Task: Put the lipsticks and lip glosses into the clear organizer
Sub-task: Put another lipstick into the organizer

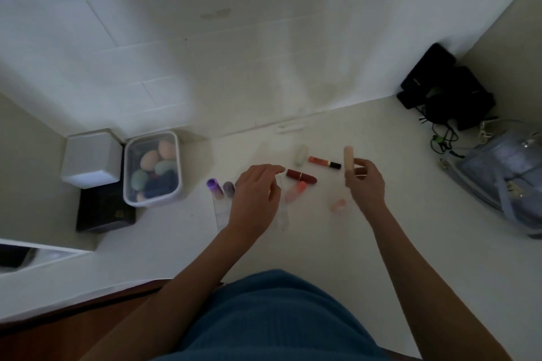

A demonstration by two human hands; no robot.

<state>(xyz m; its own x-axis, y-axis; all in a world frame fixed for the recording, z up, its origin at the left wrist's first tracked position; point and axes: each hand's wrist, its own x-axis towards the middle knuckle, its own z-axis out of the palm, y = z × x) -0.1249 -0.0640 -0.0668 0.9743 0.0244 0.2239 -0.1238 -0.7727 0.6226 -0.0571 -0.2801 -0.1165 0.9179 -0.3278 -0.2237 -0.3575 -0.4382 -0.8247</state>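
Pale beige, a lipstick tube (pixel 348 158) is held upright in the pinching grip of the right hand (pixel 365 183), well right of the clear organizer (pixel 223 211) on the counter (pixel 322 243). The left hand (pixel 256 193), fingers relaxed and holding nothing, is spread over the organizer. A slot is judged to be needed next; several tubes are left lying just right of the organizer.

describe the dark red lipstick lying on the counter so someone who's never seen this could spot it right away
Start at the lidded clear container of colourful sponges by the wall and look right, past the left hand, to the loose tubes on the white counter. The dark red lipstick lies on its side just right of that hand's fingertips. It is the darkest tube there; the pink tube just below it is much paler.
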